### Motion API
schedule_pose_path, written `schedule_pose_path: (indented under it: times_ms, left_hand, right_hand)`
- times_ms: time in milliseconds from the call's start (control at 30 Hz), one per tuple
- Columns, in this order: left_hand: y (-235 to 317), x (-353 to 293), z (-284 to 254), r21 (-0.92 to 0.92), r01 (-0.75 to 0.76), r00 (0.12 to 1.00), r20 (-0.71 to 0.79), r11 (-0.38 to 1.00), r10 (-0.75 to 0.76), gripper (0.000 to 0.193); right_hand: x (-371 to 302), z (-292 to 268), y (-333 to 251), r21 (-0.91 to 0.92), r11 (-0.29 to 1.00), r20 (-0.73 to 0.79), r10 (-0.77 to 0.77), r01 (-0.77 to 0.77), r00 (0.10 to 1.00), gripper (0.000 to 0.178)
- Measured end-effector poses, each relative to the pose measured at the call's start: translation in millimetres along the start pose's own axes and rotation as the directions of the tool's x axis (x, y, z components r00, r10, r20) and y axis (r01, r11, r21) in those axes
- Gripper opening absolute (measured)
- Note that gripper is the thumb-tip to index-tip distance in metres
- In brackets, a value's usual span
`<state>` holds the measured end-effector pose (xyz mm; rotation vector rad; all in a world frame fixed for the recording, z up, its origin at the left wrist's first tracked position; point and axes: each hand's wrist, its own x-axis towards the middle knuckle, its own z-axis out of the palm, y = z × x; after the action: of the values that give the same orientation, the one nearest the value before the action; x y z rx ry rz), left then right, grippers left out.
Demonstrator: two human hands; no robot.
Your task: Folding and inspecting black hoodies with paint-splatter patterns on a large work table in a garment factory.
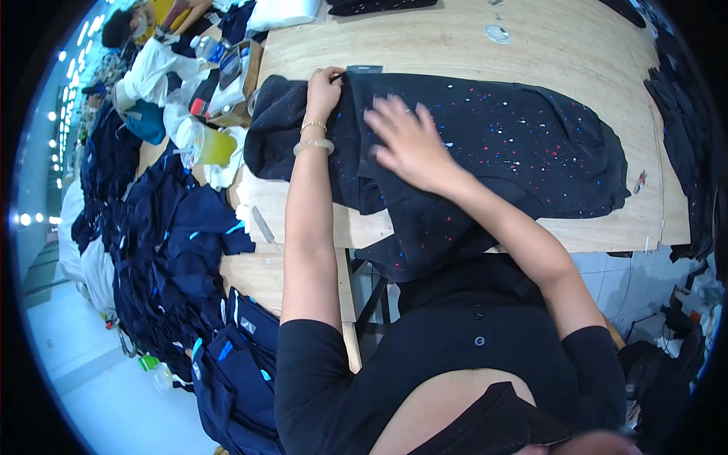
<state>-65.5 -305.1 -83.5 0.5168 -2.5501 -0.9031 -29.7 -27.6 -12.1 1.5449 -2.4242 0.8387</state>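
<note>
A black garment [500,144] speckled with red, blue and white is spread across the wooden table, one part hanging over the near edge. At its far left edge, my left hand [326,89] has its fingers closed on the fabric, beside a small dark tag [365,69]. My right hand [408,144], slightly blurred, is over the middle of the cloth with fingers spread and holding nothing. Whether its palm presses on the fabric I cannot tell. The garment's left part lies in folds under my left wrist.
A cup of yellow drink [216,146] stands left of the garment, near a cardboard box [249,64]. Thread snips [641,181] lie at the right, a flat grey blade-like tool [262,224] at the left front. Dark clothes [171,220] pile up on the left; a person [163,17] sits far left.
</note>
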Motion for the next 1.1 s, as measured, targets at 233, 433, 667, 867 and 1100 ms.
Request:
schedule_pose_path:
  times_ms: [233, 433, 667, 867, 1100]
  left_hand:
    - [100.8, -59.8, 12.0, 0.268, -0.366, 0.930, 0.068, 0.891, 0.362, 0.024]
    - [65.3, -88.1, 4.9, 0.521, -0.300, 0.950, 0.241, 0.799, 0.200, 0.047]
    - [59.1, -88.0, 7.4, 0.533, -0.182, 0.972, 0.226, 0.826, 0.069, 0.054]
    - [49.1, -86.4, 12.0, 0.534, -0.175, 0.973, 0.224, 0.827, 0.060, 0.051]
    - [53.8, -82.6, 13.0, 0.530, -0.191, 0.972, 0.218, 0.826, 0.085, 0.051]
  right_hand:
    - [-31.4, 37.0, 0.0, -0.104, 0.994, 0.252, 0.071, -0.046, 0.965, 0.061]
    - [-6.1, -79.2, 99.9, -0.176, 0.878, -0.070, 0.441, -0.446, 0.895, 0.058]
    - [-48.7, -133.3, 141.7, 0.024, 0.782, 0.481, 0.537, -0.623, 0.693, 0.049]
    - [-132.0, -102.4, 194.4, -0.263, 0.798, -0.149, 0.521, -0.542, 0.840, 0.054]
    - [-223.7, -140.3, 233.2, -0.528, 0.464, -0.371, 0.627, -0.711, 0.685, 0.051]
